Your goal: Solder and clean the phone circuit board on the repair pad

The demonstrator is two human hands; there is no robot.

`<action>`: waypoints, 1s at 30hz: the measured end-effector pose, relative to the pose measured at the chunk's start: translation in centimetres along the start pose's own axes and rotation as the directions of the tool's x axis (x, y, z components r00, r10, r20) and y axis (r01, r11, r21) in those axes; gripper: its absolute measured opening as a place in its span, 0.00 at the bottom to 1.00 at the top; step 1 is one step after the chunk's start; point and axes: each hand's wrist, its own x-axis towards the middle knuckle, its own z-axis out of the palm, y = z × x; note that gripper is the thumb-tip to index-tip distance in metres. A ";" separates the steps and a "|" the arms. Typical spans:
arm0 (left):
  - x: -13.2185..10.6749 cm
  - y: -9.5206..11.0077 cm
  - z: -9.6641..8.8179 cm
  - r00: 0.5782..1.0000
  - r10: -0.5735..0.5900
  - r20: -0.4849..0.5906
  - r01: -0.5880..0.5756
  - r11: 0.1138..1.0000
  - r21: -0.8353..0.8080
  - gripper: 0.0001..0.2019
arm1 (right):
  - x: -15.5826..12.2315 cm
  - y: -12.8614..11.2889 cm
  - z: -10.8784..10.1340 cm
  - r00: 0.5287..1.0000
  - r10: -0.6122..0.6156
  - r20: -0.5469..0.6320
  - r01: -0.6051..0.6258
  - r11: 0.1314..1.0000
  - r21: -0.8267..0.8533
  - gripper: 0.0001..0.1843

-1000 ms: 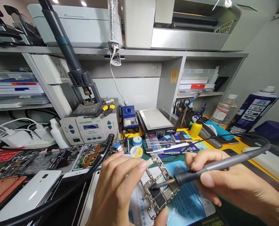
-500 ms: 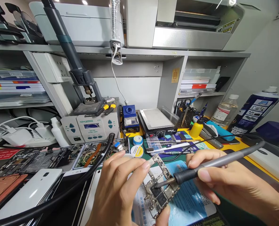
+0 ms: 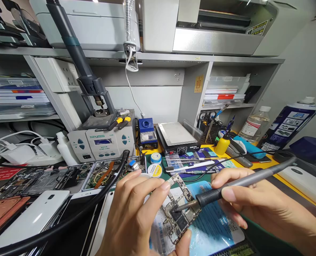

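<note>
My left hand (image 3: 132,217) pinches a small phone circuit board (image 3: 180,211) by its edges, forefinger at the top end and thumb at the bottom end, and holds it tilted over a blue sheet (image 3: 213,222). My right hand (image 3: 256,206) grips a grey soldering iron (image 3: 240,183) like a pen. Its black grip sits by my thumb, and the metal tip rests on the middle of the board. A black cable runs from the iron's rear end toward the right.
A hot-air station (image 3: 102,140) with its black hose (image 3: 75,217), a small blue unit (image 3: 146,133) and a heating plate (image 3: 175,137) stand behind. Trays of phone parts (image 3: 51,179) and a white phone (image 3: 32,217) lie left. Bottles (image 3: 254,124), a yellow dropper (image 3: 222,144) and a spray can (image 3: 288,122) stand right.
The view has shifted slightly. Both hands keep their hold, and the iron's tip stays on the board, with the board and iron drifting a little upward in the picture.
</note>
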 end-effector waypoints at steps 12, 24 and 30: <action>0.0 0.5 -1.0 0.993 -0.066 0.096 0.069 0.997 -0.029 0.37 | 0.0 -0.1 -0.2 0.999 0.033 -0.026 -0.033 0.999 -0.015 0.11; 0.1 1.1 -0.4 0.993 -0.106 0.044 0.107 0.994 -0.013 0.31 | -0.1 -0.5 -0.1 0.998 0.048 -0.052 -0.048 0.999 -0.014 0.10; 0.0 0.7 -0.7 0.994 -0.092 0.063 0.094 0.995 -0.025 0.32 | 0.1 -0.5 0.0 0.997 0.041 -0.064 -0.042 0.999 -0.020 0.10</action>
